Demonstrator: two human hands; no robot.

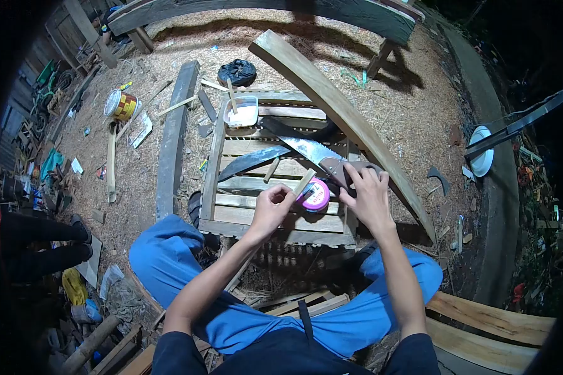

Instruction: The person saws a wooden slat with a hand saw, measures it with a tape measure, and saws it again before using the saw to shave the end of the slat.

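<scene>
My left hand (pixel 273 209) pinches a short wooden stick (pixel 304 181) between thumb and fingers, above a low slatted wooden table (pixel 244 230). Just beyond that hand sits a round pink container (pixel 316 196) with lettering on its lid. A handsaw (pixel 309 152) lies across the slats, its toothed blade pointing away to the left. Over its brown handle is my right hand (pixel 370 195), fingers spread and fingertips at the handle; any contact is hard to make out. Left of the saw lie a dark curved blade (pixel 253 161) and a small wood piece (pixel 272 170).
A long curved timber (pixel 341 112) leans over the table's right side. A white tub (pixel 243 112) with a stick stands at its far left corner, near a black plastic bag (pixel 237 73). Beyond are a beam (pixel 178 137), a paint can (pixel 121 105) and a bench (pixel 263 14). Another person's legs (pixel 50 240) show at left.
</scene>
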